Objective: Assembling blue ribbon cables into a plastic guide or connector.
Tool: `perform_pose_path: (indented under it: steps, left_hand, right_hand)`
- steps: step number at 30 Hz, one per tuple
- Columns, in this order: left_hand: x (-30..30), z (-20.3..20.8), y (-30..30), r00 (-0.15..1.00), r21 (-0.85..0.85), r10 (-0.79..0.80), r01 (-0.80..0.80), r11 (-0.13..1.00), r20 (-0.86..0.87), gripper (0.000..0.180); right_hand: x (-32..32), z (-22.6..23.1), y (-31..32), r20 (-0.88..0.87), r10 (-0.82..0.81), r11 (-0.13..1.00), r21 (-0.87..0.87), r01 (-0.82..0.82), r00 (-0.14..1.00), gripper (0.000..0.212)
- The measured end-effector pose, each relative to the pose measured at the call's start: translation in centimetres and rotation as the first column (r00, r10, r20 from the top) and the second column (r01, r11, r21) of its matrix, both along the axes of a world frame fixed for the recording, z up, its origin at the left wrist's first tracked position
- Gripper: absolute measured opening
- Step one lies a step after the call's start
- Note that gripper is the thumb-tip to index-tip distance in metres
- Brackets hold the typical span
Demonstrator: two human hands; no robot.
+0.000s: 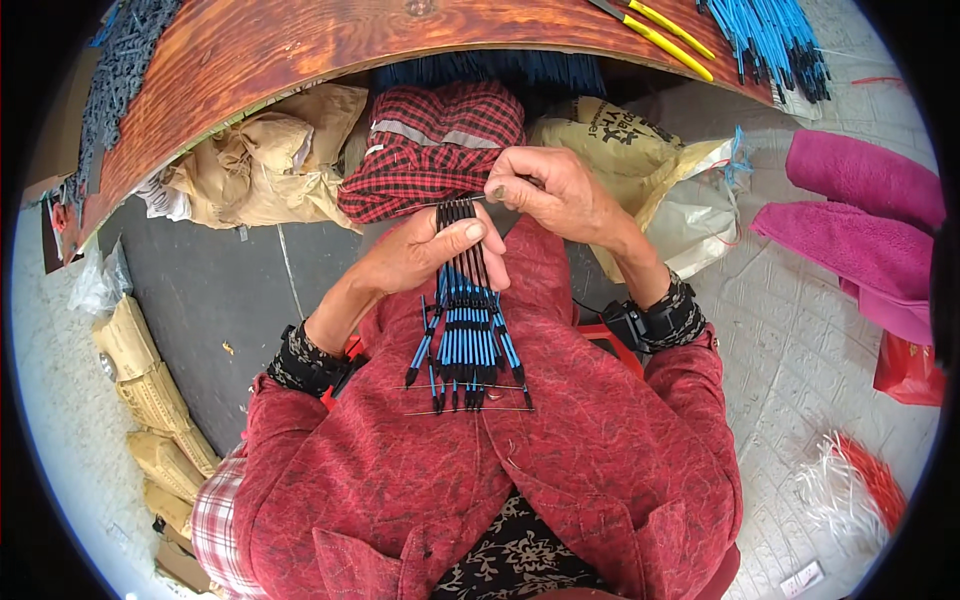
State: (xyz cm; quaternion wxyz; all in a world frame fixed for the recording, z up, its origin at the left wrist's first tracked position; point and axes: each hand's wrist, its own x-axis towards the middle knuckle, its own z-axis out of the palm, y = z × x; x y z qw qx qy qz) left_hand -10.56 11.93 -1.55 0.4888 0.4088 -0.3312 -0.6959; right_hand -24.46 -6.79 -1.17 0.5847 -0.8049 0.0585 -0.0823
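Note:
Over my lap hangs a flat piece of blue-and-black rods (468, 345), joined side by side with thin cross wires near its lower end. My left hand (425, 255) grips its upper part, thumb across the front and fingers behind the dark rods. Just above and to the right, my right hand (555, 195) is closed in a pinch at the piece's top edge. Between its thumb and finger is the end of a thin wire (476, 198), which runs leftward across the rod tops. The fingers partly hide the wire.
Ahead stands a curved wooden table (330, 35) bearing yellow-handled pliers (665, 45), blue rods (765, 40) and dark pieces (130, 70). Beneath it are brown paper (265, 160), checked cloth (430, 150) and a sack (625, 140). Magenta cloths (860, 240) lie right; cardboard (150, 370) stands left.

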Motion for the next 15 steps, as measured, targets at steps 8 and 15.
perform_pose_path:
  steps: [8, 15]
  left_hand:
    - [0.0, 0.4, 0.1, 0.999, 0.038, 0.021, -0.022, 0.999, 0.042, 0.037]
    - [0.1, 0.3, -0.3, 1.0, 0.052, -0.022, 0.022, 0.998, 0.009, 0.036]
  right_hand:
    - [0.2, -1.1, 0.0, -0.059, 0.035, 0.991, 0.128, -0.027, 0.998, 0.028]
    - [2.1, -3.1, 1.1, 0.031, 0.605, 0.569, 0.681, -0.46, 0.795, 0.095]
